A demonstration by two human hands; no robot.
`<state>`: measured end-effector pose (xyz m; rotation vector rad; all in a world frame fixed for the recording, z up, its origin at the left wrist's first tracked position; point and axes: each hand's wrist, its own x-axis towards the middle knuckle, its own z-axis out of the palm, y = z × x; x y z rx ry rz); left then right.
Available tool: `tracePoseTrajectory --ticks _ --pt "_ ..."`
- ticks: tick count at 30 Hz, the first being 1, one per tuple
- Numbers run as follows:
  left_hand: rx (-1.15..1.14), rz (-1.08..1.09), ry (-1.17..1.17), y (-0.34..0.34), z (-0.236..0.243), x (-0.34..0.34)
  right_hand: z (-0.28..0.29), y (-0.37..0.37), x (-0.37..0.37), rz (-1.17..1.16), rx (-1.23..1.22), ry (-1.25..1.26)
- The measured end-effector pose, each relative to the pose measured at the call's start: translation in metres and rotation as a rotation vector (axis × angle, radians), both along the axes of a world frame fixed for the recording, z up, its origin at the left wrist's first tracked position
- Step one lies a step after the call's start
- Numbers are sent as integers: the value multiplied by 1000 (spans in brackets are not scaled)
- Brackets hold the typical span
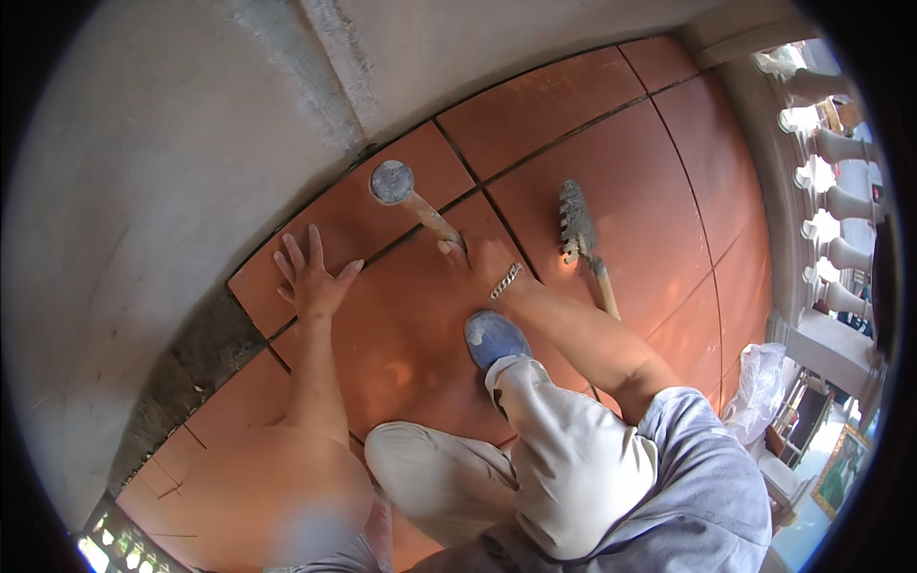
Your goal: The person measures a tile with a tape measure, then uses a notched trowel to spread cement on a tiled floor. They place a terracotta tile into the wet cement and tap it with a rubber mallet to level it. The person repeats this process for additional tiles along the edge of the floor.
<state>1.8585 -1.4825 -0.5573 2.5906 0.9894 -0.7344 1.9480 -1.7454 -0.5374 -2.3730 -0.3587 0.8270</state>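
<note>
My right hand [479, 260] is closed around the wooden handle of a mallet [393, 181]. The mallet's round greyish head is over a terracotta tile [415, 172] beside the wall; I cannot tell whether it touches the surface. Fingers spread, my left hand [313, 279] is over the same wall-side tile, close to the joint with its neighbour. To the right of my right hand lies a trowel [577, 222] with a notched, mortar-crusted blade and a pale handle partly hidden by my forearm.
A plastered wall [191, 124] curves along the left and far side. Bare grey mortar [205, 349] shows between wall and tiles. My blue shoe [495, 336] rests on the tiles. On the right stand a balustrade [841, 202] and a clear plastic bag [757, 390].
</note>
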Motion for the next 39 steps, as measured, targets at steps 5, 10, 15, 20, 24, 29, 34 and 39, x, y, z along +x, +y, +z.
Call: tracePoseTrajectory --ticks 5,10,15,20,24,29,34,39 --pt "3 -16 37 1 -1 6 -13 2 15 14 -67 33" --pt "11 -18 35 -1 0 8 -12 -1 22 44 -106 80" --pt "19 -20 50 -1 -1 9 -8 -5 28 68 -80 51" --pt "34 -17 36 -2 -2 9 -13 -6 33 100 -79 -19" --pt "37 -24 30 -2 -2 9 -11 -7 35 100 -113 -23" --pt "42 -20 21 -2 -3 8 -5 -13 39 102 -90 73" --pt "51 -35 11 -1 -4 7 -10 -13 41 113 -122 86" --pt "51 -40 0 0 -5 6 -11 -16 40 112 -126 42"
